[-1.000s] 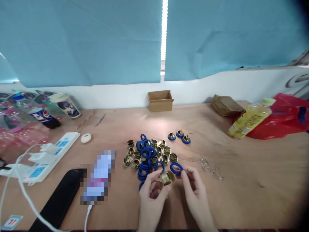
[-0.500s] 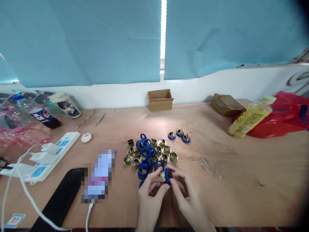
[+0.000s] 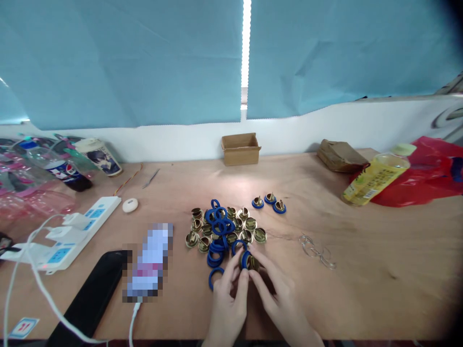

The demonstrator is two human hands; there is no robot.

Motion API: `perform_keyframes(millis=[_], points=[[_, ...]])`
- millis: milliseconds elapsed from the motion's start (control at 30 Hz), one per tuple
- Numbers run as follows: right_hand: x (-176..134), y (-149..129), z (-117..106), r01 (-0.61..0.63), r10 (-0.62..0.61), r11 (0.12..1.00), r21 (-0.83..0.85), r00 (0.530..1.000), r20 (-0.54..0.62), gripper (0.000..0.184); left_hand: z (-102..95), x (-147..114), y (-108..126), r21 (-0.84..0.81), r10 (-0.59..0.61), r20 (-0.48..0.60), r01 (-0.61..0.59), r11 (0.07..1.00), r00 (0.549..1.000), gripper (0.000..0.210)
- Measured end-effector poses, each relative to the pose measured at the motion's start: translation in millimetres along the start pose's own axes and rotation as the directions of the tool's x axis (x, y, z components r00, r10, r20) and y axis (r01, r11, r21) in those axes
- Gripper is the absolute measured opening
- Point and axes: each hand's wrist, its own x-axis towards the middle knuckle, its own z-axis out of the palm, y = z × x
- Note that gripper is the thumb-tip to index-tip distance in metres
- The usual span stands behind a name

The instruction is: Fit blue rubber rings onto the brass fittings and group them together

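In the head view, the left hand (image 3: 230, 295) and right hand (image 3: 278, 289) come together, fingers clamped from either side on one brass fitting (image 3: 253, 262) with a blue ring (image 3: 244, 260) around it. They hold it over the near middle of the table (image 3: 365, 289), its slotted end turned toward 3 o'clock.

From that fitting, a pile of brass fittings (image 3: 260, 235) and blue rings (image 3: 218, 227) lies close by at 10 to 11 o'clock, some rings on top. A loose ring (image 3: 210, 278) lies near the left hand at 8 o'clock. Three ringed fittings (image 3: 279, 207) sit together at 1 o'clock, and thin wire loops (image 3: 319, 255) lie at 3. Farther off, a box (image 3: 241, 157) stands at 12, a phone (image 3: 149, 264) at 9.
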Motion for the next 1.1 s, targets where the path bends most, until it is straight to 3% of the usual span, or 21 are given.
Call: perform_keyframes(millis=[233,367,500,667,800,1100], points=[[4,-9,-4,0.139,-0.138,0.988,-0.061,0.99,0.019,0.055,-2.4,-2,-5,0.102,-0.012,-0.07,0.019,0.995,0.997,0.037],[1,-9,-5,0.065,-0.065,0.998,0.022,0.998,0.023,0.049,-2.2,0,-3,0.187,0.024,-0.126,0.0,0.982,0.992,0.034],[-2,-4,-3,-0.051,0.054,0.996,0.074,0.997,-0.048,0.038,-2.2,-1,0,0.216,0.044,-0.061,-0.03,0.976,0.997,0.032],[2,-5,-3,-0.136,0.137,0.981,0.139,0.991,0.004,0.029,-4.0,-4,-2,0.186,0.025,-0.038,-0.017,0.982,0.999,0.032],[5,-10,-6,-0.156,0.146,0.971,0.18,0.987,0.066,0.028,-4.1,-3,-1,0.128,-0.008,-0.029,0.012,0.992,1.0,0.034],[-2,-8,-8,-0.165,0.156,0.977,0.133,0.985,0.073,0.027,-2.1,-1,7,0.031,-0.056,0.0,0.056,0.998,0.998,0.034]])
